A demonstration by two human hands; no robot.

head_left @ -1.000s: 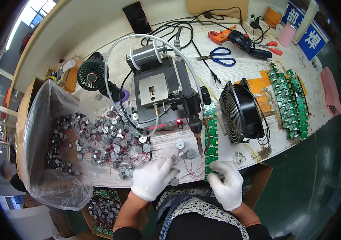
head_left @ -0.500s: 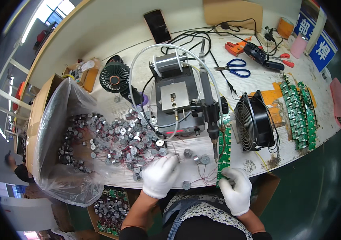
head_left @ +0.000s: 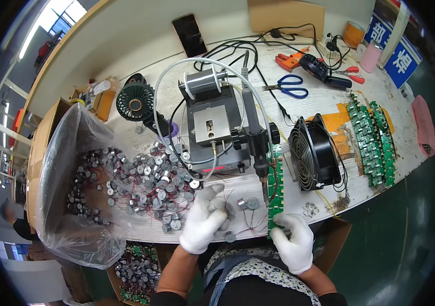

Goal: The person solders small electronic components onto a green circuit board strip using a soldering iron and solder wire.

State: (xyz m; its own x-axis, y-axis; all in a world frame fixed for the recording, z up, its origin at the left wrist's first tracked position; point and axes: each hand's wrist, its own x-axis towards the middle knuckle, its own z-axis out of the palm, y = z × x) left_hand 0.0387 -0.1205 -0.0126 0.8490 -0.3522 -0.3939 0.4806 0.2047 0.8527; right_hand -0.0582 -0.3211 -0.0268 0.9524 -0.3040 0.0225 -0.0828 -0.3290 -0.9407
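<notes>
- The left hand [head_left: 203, 219], in a white glove, rests on the table edge at about 7 o'clock, fingers curled around a small round motor [head_left: 226, 208] with thin wires.
- The right hand [head_left: 294, 239], also gloved, at 5 o'clock, pinches the near end of a long green circuit strip [head_left: 274, 196].
- Two loose motors [head_left: 248, 204] lie between the hands.
- At 9 o'clock a heap of motors [head_left: 146, 183] spills from a clear plastic bag [head_left: 59, 168].
- Toward 12 o'clock stands a soldering machine [head_left: 212, 127]; a black fan [head_left: 312, 153] sits at 2 o'clock.
</notes>
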